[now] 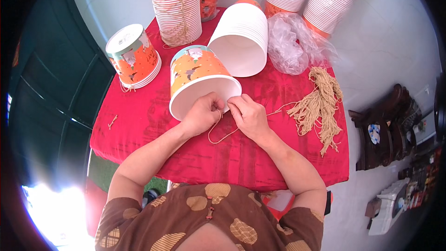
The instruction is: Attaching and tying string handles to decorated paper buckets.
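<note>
An orange printed paper bucket (pixel 197 72) lies on its side on the red tablecloth (pixel 139 121), its white mouth toward me. My left hand (pixel 203 113) grips the bucket's rim at the bottom. My right hand (pixel 249 115) pinches a tan string (pixel 218 137) right beside that rim; the string loops down onto the cloth between my wrists. A bundle of the same tan strings (pixel 320 104) lies to the right of my right hand.
A nested white bucket stack (pixel 241 37) lies on its side behind, next to crumpled clear plastic (pixel 292 46). An upside-down orange stack (pixel 134 58) sits at left. Tall upright stacks (pixel 176 11) stand at the back. Dark wooden furniture (pixel 385 130) stands right of the table.
</note>
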Available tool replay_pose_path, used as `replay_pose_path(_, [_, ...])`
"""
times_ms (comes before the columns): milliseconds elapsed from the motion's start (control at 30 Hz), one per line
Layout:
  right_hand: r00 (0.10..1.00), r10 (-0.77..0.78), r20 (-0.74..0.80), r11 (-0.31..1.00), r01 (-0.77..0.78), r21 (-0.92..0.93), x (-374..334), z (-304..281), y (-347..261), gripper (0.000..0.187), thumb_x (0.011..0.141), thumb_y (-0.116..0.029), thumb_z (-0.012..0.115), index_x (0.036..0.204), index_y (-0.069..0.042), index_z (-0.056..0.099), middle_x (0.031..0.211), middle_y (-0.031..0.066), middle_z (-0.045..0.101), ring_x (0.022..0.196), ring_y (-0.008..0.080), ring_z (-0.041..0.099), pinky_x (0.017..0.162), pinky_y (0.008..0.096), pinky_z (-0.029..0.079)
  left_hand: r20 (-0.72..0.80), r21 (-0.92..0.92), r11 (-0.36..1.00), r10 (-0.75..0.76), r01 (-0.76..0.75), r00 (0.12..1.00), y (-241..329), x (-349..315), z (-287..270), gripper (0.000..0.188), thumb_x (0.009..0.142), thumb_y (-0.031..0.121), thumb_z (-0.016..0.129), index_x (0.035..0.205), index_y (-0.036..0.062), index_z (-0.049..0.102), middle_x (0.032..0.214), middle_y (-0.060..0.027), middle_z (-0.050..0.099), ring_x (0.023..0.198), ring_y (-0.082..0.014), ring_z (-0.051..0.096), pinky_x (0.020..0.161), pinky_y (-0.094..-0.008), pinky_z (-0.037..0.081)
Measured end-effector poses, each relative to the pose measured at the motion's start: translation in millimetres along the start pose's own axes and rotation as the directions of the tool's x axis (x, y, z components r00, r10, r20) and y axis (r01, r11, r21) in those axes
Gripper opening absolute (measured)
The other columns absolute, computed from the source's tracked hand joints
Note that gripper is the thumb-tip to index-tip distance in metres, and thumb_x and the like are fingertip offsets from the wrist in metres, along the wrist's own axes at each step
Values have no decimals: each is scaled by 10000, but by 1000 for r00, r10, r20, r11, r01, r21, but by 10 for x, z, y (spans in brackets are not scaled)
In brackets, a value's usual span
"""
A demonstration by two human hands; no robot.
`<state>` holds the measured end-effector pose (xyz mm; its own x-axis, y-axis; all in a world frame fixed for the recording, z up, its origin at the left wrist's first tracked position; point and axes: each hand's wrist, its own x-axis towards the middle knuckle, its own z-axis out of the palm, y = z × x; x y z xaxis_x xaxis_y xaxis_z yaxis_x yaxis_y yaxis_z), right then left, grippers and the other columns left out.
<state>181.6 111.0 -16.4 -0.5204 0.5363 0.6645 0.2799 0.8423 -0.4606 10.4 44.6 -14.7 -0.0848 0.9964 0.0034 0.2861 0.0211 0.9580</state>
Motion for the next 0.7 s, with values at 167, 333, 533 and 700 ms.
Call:
replay_pose_path(167, [1000,15,0,1000,-15,1,-32,60,47,88,818,-58,667,894,-45,625,835,122,573,784,314,610,637,420,512,-50,227,966,137,-122,989,81,-33,73,97,818,-38,581,906,-5,559,774,-110,621,724,-200,621,632,-341,492])
replay_pose_path(333, [998,55,33,997,-57,48,-48,104,62,96,814,-39,658,905,-42,630,880,143,570,845,337,584,721,438,503,-95,382,865,386,-324,918,11,-32,127,176,804,-60,567,966,5,547,918,-183,636,813,-379,645,680,-440,523])
replay_pose_path(533, [998,60,20,995,-62,73,-67,136,143,153,816,-5,656,966,-34,654,885,147,590,839,322,597,714,405,495,-28,658,660,503,-363,864,64,-49,148,168,784,-33,594,938,7,540,924,-178,586,777,-369,640,634,-449,549])
replay_pose_path(700, [997,70,15,995,-71,69,-56,122,125,223,807,5,654,1027,-34,646,889,160,594,853,334,599,734,414,497,0,758,572,480,-314,877,45,-78,144,159,786,-3,627,925,9,552,891,-172,578,767,-354,637,640,-449,539])
